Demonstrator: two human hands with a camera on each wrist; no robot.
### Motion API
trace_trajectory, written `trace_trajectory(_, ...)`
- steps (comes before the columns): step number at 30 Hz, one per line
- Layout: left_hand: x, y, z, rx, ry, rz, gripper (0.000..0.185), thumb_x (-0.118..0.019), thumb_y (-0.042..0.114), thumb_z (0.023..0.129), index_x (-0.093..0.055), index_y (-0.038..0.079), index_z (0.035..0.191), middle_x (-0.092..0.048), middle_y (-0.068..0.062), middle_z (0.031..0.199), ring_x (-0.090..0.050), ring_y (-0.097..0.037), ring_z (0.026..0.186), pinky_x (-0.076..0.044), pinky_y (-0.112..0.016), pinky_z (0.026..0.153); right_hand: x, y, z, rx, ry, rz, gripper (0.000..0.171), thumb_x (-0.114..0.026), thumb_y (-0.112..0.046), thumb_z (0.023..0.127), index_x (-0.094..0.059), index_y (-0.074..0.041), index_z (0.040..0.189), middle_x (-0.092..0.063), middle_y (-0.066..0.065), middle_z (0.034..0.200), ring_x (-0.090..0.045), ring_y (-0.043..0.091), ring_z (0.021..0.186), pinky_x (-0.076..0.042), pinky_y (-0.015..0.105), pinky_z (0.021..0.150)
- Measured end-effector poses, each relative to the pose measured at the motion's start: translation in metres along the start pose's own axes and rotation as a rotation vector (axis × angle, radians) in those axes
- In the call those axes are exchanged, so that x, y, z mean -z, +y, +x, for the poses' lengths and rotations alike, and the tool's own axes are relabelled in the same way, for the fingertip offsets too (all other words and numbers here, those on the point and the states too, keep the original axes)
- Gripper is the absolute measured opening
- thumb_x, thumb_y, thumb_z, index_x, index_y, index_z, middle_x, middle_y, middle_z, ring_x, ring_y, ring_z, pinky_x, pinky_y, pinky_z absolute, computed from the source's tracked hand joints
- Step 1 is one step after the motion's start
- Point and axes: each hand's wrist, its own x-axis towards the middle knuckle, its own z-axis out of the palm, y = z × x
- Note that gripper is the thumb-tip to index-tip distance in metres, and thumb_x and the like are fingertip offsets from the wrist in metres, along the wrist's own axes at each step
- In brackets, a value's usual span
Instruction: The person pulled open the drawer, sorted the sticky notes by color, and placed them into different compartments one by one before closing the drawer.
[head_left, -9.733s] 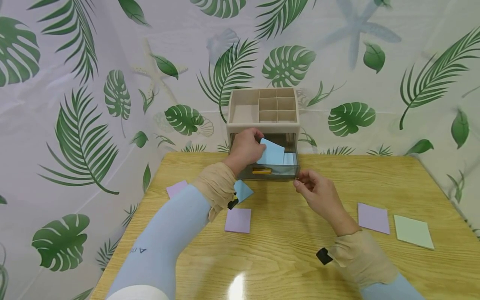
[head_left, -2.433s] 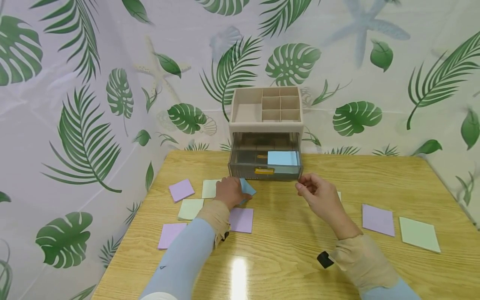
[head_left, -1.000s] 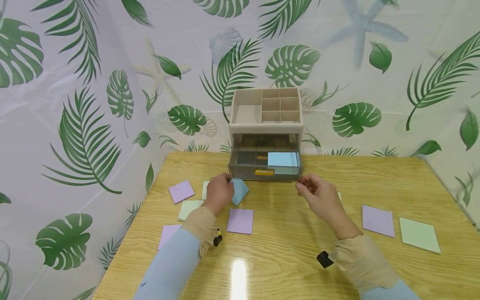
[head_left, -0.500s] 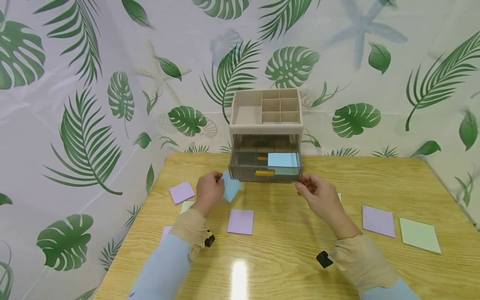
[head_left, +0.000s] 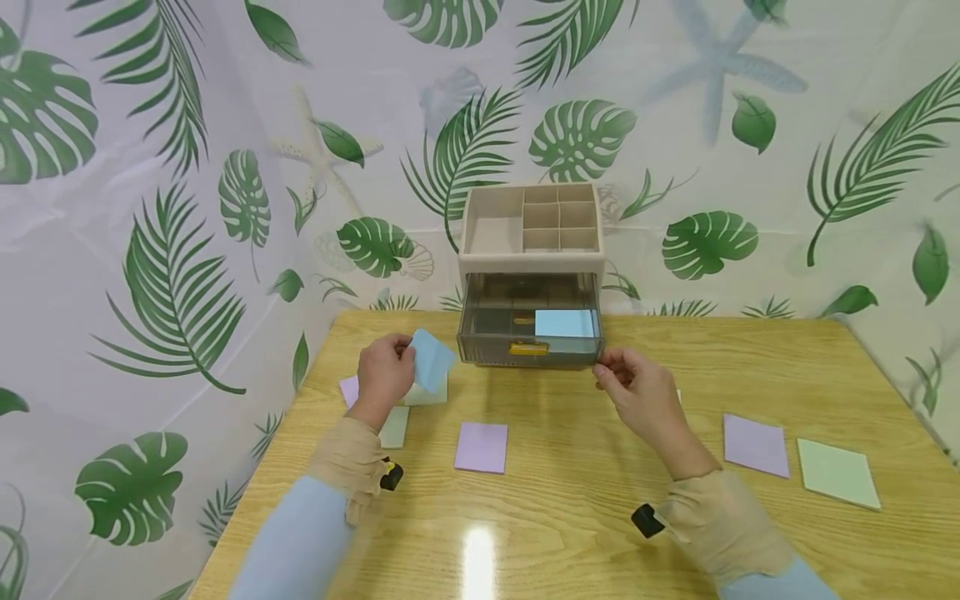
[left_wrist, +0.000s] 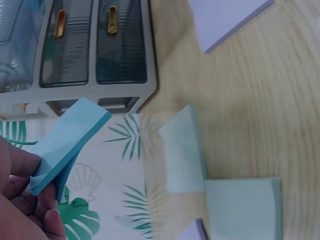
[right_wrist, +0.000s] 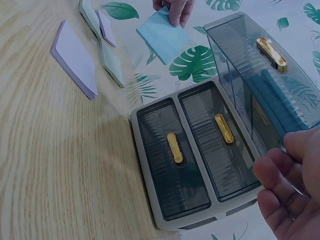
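My left hand (head_left: 386, 371) pinches a blue sticky-note pad (head_left: 431, 360) by its left edge, above a pale green pad (head_left: 429, 392). In the left wrist view the held pad (left_wrist: 70, 142) shows a split along its edge, its sheets spread apart. My right hand (head_left: 637, 387) has curled fingers and holds the lower right front corner of the tinted upper drawer (head_left: 487, 346). That drawer is pulled out of the beige organizer (head_left: 495, 262), with blue notes (head_left: 564, 322) in its right half. The right wrist view shows thumb and fingers at the drawer's corner, contact partly hidden.
A purple pad (head_left: 481, 447) lies in front of the organizer. Another green pad (head_left: 394, 427) and a purple pad (head_left: 348, 390) are partly behind the left arm. Farther right lie a purple pad (head_left: 755, 446) and a green pad (head_left: 838, 472). A leaf-print cloth hangs behind the table.
The left hand, in the drawer with blue notes at first, came down to another blue pad, lifted it off the table and carried it left. The right hand keeps its place at the drawer.
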Motion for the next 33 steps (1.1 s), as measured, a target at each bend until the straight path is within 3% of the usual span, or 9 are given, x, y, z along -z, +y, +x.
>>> trace_trajectory(12, 0.044, 0.019, 0.010, -0.117, 0.113, -0.008, 0.019, -0.058, 0.012, 0.095, -0.070, 0.003, 0.106, -0.069, -0.012, 0.091, -0.064, -0.025, 0.082, -0.050, -0.039, 0.071, -0.003, 0.000, 0.000, 0.025, 0.027, 0.007, 0.012, -0.063, -0.021, 0.095, -0.064, -0.009, 0.095, -0.068, 0.005, 0.082, -0.066, 0.017, 0.069, -0.049, 0.021, 0.054)
trace_trajectory(22, 0.071, 0.040, 0.019, -0.236, 0.230, -0.001, 0.019, -0.057, 0.009, 0.094, -0.072, 0.003, 0.104, -0.068, -0.011, 0.082, -0.060, -0.024, 0.071, -0.046, -0.037, 0.067, -0.004, 0.001, 0.000, 0.020, 0.022, 0.014, 0.012, -0.063, -0.021, 0.095, -0.064, -0.009, 0.095, -0.067, 0.002, 0.081, -0.066, 0.021, 0.069, -0.048, 0.023, 0.052)
trace_trajectory(28, 0.084, 0.063, 0.020, -0.284, 0.239, -0.017, 0.020, -0.056, 0.010, 0.096, -0.070, 0.002, 0.107, -0.068, -0.012, 0.088, -0.061, -0.025, 0.076, -0.046, -0.038, 0.068, -0.005, -0.001, 0.000, 0.020, 0.026, 0.018, 0.007, -0.064, -0.017, 0.094, -0.064, -0.009, 0.095, -0.068, 0.005, 0.082, -0.066, 0.019, 0.069, -0.048, 0.023, 0.052)
trace_trajectory(33, 0.088, 0.089, 0.017, -0.373, 0.220, -0.004, 0.021, -0.055, 0.008, 0.096, -0.069, 0.001, 0.110, -0.069, -0.013, 0.098, -0.063, -0.027, 0.088, -0.049, -0.039, 0.076, -0.006, 0.000, 0.000, 0.013, 0.029, 0.026, 0.008, -0.064, -0.018, 0.094, -0.065, -0.009, 0.095, -0.068, 0.007, 0.083, -0.066, 0.016, 0.069, -0.049, 0.022, 0.053)
